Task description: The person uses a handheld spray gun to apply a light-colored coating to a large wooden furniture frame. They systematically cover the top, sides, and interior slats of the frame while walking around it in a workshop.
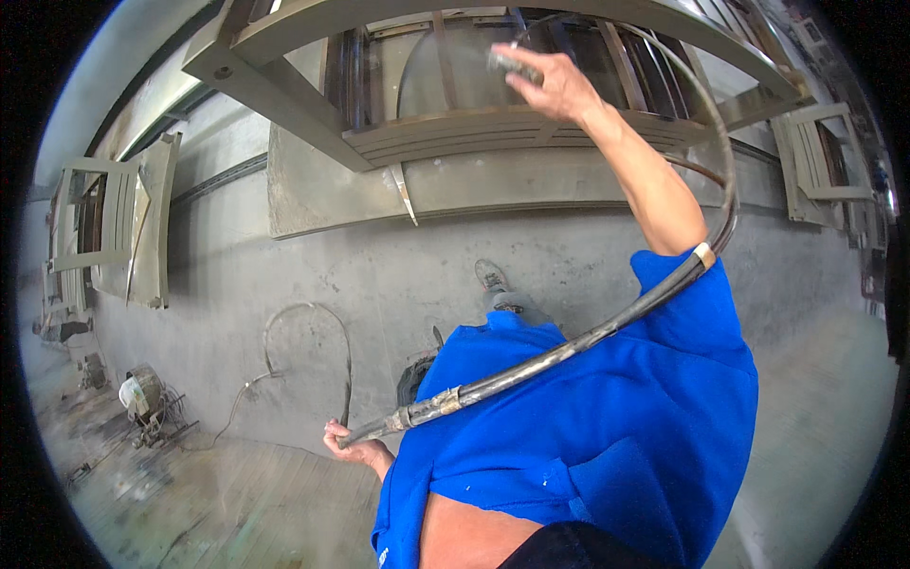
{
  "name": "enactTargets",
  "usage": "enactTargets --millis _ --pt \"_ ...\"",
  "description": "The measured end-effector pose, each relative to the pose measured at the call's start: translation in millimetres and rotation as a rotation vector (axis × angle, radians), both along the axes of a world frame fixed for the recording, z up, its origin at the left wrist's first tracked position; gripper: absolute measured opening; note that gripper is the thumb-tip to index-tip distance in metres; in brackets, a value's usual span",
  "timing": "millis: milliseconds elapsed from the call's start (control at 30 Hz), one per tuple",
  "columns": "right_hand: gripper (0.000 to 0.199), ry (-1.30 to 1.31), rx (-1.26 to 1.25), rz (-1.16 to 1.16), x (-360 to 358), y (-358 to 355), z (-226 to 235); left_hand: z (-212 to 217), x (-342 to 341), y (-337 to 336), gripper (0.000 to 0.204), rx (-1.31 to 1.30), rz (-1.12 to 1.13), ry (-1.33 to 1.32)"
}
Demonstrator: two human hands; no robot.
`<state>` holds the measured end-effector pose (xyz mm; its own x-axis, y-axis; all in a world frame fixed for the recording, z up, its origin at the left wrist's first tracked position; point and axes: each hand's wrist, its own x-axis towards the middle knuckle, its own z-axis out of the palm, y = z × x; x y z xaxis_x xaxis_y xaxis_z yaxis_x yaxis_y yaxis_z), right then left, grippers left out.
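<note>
The right hand (555,83) is raised to the grey metal frame (445,133) that hangs in front of the person, its fingers closed around a small grey tool (512,63) held against the frame's upper bars. From that tool a dark hose (588,337) loops down past the right elbow and across the blue shirt (616,417) — its lower end lies in the left hand (355,448), which is clamped on it low at the person's left side, above the concrete floor (237,493).
</note>
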<state>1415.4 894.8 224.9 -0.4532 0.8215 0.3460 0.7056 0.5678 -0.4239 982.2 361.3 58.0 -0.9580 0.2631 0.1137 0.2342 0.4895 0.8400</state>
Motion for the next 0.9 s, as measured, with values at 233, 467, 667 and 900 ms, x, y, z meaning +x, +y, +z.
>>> enactTargets --millis 233,467,667,900 --pt "0.024 0.146 0.277 -0.060 48 124 21 21 75 77 0.040 0.081 0.173 -0.137" --pt "0.052 0.236 -0.223 -0.063 102 -56 31 -6 55 49 0.033 0.052 0.022 0.038" --pt "0.053 0.809 -0.609 -0.330 173 -116 32 -42 72 27 0.016 0.243 -0.154 -0.043" --pt "0.056 1.267 -0.343 -0.886 260 -126 23 -60 82 11 0.023 -0.244 0.104 0.360"
